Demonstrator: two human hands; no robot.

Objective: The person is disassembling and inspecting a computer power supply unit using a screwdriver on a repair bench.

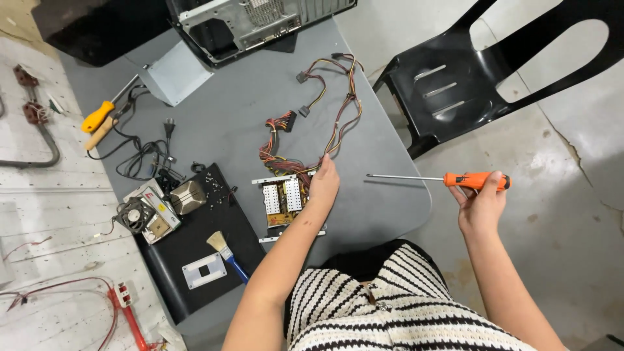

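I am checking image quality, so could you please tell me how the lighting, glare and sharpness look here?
Head view: soft, even light, only faint shadows under the left hand and circuit board; a pale sheen on the black chair; the orange screwdriver in the right hand is sharp; wide-angle bending at the edges.

We see a black chair (455,84) beyond our right side, a paintbrush (226,252) and small fan (134,214) left of our left, and a computer case (253,23) farther ahead.
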